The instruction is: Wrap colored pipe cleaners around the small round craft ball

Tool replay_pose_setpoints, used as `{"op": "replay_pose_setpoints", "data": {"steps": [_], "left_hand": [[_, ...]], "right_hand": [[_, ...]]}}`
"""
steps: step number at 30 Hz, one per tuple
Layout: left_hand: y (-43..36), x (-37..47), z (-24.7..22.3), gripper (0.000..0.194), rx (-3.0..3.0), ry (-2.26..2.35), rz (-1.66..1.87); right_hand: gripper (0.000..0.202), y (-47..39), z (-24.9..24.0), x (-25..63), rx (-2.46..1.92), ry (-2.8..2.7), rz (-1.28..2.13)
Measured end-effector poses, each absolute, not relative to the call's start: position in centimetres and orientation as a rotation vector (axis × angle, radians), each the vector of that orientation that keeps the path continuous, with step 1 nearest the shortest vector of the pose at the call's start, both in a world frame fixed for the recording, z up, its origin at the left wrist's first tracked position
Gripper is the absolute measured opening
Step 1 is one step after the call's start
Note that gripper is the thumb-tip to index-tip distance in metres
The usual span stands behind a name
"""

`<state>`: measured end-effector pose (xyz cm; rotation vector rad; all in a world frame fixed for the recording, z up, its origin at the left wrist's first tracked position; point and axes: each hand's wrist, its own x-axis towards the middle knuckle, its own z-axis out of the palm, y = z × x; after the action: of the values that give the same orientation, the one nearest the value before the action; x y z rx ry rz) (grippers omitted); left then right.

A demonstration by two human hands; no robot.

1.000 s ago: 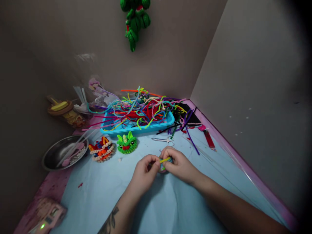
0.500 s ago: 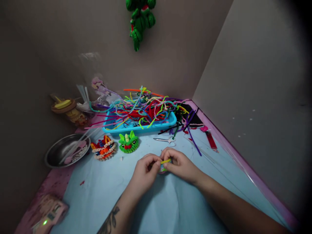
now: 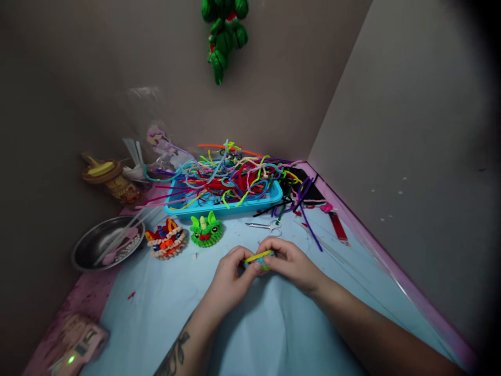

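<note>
Between my hands is a small pipe-cleaner piece (image 3: 260,257) with a yellow edge along its top and blue and green below. My left hand (image 3: 230,277) pinches its left end between thumb and fingers. The other end is gripped by my right hand (image 3: 293,265), its fingers curled over the far side. Much of the piece is hidden by my fingers. Just beyond them lies a pair of small scissors (image 3: 266,226). Farther left sit a green pipe-cleaner animal head (image 3: 206,232) and an orange, red and cream one (image 3: 166,240).
A blue tray (image 3: 219,210) heaped with coloured pipe cleaners (image 3: 235,177) stands against the wall. Left are a metal bowl (image 3: 88,258) and a pink device (image 3: 80,347) with a green light. At right lie purple stems (image 3: 311,227) and a red strip (image 3: 338,227).
The piece has turned in my hands, so more of its yellow edge shows, now reaching farther left. My left thumb and fingers have shifted on it.
</note>
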<state>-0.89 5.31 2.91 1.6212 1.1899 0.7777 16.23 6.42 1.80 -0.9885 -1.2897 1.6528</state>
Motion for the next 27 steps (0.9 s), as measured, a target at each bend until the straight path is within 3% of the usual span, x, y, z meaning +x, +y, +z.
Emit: {"op": "replay_pose_setpoints", "data": {"steps": [10, 27], "left_hand": [[5.45, -0.71, 3.49, 0.018, 1.598, 1.224, 0.749], [5.50, -1.00, 3.16, 0.033, 1.354, 1.092, 0.762]], "right_hand": [[0.009, 6.66, 1.88, 16.67, -0.980, -1.376, 1.679], [0.017, 6.82, 1.44, 16.71, -0.948, -1.378, 1.630]]}}
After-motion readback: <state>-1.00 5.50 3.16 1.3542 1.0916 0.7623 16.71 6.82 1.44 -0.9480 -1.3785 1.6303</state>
